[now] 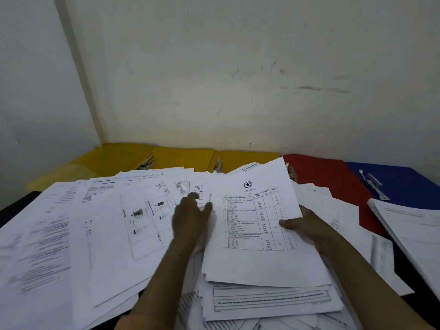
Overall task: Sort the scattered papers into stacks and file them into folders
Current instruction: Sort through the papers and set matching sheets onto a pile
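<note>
Right now we hold a printed sheet [256, 217] with a table and a star emblem on it, lifted slightly above the heap of scattered papers [100, 234] that covers the dark table [9, 210]. Our right hand [307, 228] grips the sheet's right edge, thumb lying on the printed face and the fingers hidden behind the paper. Our left hand [190, 217] sits just beside the sheet's left edge, fingers loosely bent and reaching toward the papers behind; it is blurred, so we cannot tell whether it pinches the sheet or merely touches it. Under the sheet lies a rough pile of more pages [269, 301], close to us. Along the wall at the far side, open folders lie in a row: yellow folders [181, 156] on the left, a red folder [326, 177] next, and a blue folder [395, 179] at the right. Another stack of papers [412, 225] lies at the right, overlapping the near edge of the blue folder.
</note>
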